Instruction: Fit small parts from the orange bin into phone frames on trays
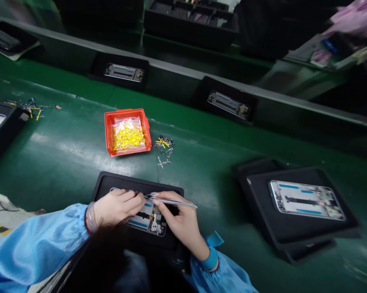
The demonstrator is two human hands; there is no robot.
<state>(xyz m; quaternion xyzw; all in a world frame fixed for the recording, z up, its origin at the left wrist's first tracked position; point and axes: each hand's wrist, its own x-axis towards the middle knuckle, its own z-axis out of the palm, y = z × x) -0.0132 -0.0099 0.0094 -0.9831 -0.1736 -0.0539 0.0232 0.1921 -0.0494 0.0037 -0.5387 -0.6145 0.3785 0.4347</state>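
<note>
And there went the right hand (181, 221), closed firmly on slim tweezers (175, 202), while the left hand (117, 207) curled over a phone frame (148, 221) in a black tray (137, 182), its grip unclear (light, fragile: hold it by the edges!).

Orange bin (109, 134) is sitting mid-frame on the green belt (64, 171), carrying a clear bag of yellow-tagged parts (128, 136). Loose metal parts (163, 149) are lying just right of it, another scatter (29, 108) upper left. Black tray (293, 234) is sitting lower right, phone mid-frame (307, 200) in it. Two more framed trays (124, 73) are lining up beyond the far rail (183, 71).
</note>
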